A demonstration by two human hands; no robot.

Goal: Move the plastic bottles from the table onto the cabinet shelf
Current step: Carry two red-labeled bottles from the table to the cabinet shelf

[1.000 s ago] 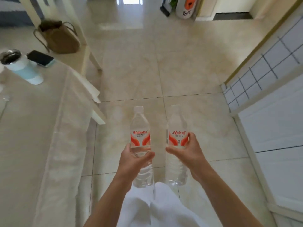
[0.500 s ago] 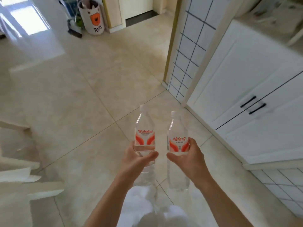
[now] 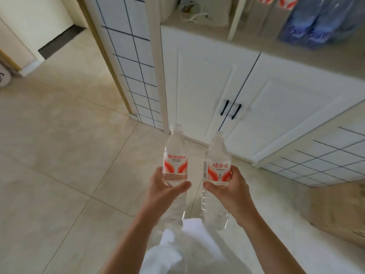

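Clear water-filled bottles (image 3: pixel 175 155) upright in both hands (image 3: pixel 164 191).

1. The left hand (image 3: pixel 166 191) grips the left bottle (image 3: pixel 174 163) below its red-and-white label, upright.
2. The right hand (image 3: pixel 230 191) grips the right bottle (image 3: pixel 218 167) the same way — tilted slightly, apart from the other.
3. Both bottles are over the tiled floor (image 3: pixel 59 155), near the white cabinet (image 3: pixel 266 107) with black handles (image 3: pixel 230 109).
4. On the shelf (image 3: pixel 296 54) above — blurred blue bottles (image 3: pixel 316 20).
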